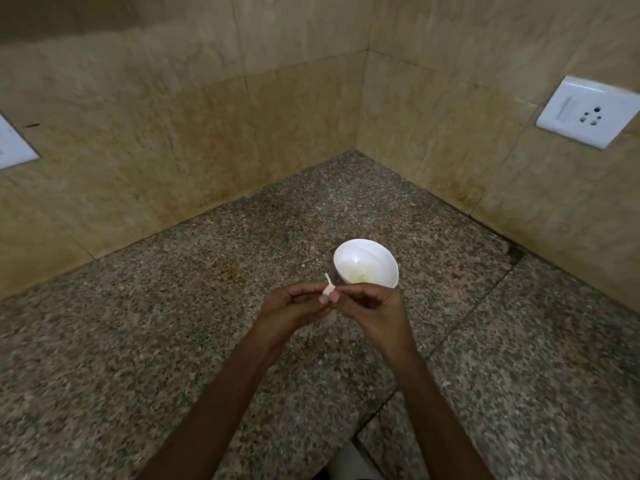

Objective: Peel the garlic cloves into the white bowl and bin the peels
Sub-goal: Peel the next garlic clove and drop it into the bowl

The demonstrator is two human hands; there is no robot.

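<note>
A small garlic piece (328, 287) with a thin pale stem pointing up is held above the speckled granite counter (173, 341). My left hand (291, 308) grips it from the left with curled fingers. My right hand (367, 304) pinches it from the right with thumb and fingertips. Just behind my hands stands the white bowl (366, 261), tilted toward me, with a few pale peeled cloves (360, 278) at its bottom. No bin is in view.
Beige tiled walls meet in a corner behind the counter. A white socket plate (585, 110) is on the right wall and another plate (14, 143) at the left edge. A small pale scrap (446, 383) lies on the counter at the right.
</note>
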